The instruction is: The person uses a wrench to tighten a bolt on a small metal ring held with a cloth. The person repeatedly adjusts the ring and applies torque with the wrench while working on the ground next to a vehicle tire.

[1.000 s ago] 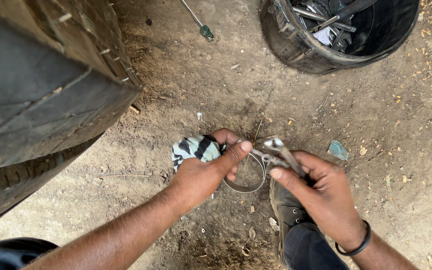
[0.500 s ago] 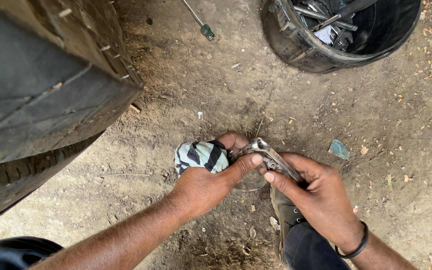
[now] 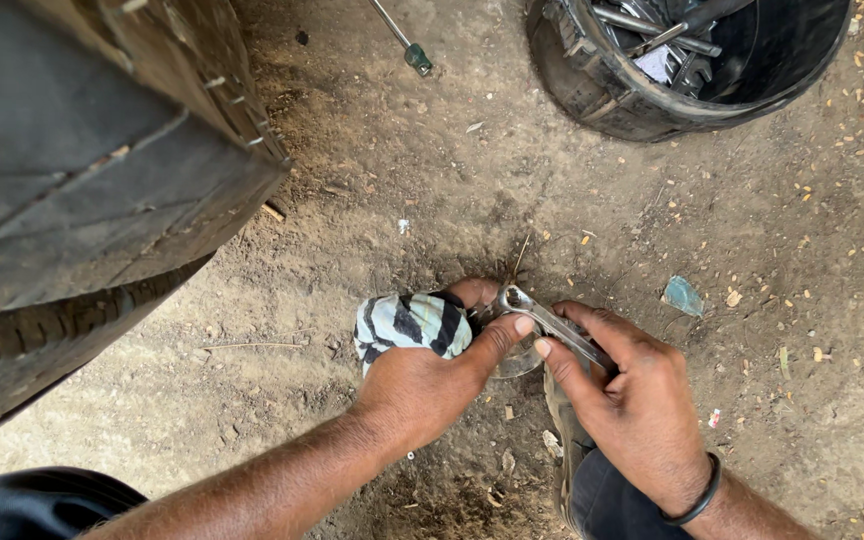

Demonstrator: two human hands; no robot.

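Two hands: right hand (image 3: 642, 415) pinches wrench (image 3: 552, 325) pointing up-left; left hand (image 3: 422, 385) apparently grips striped rag (image 3: 407, 325).

Bare dirt ground (image 3: 372, 180) in daylight — big tyre (image 3: 82, 190) left, black bucket (image 3: 602, 95) beyond.

The metal ring (image 3: 518, 362) lies mostly hidden beneath both thumbs — the bucket (image 3: 612, 95) and tyre (image 3: 82, 180) run off-frame.
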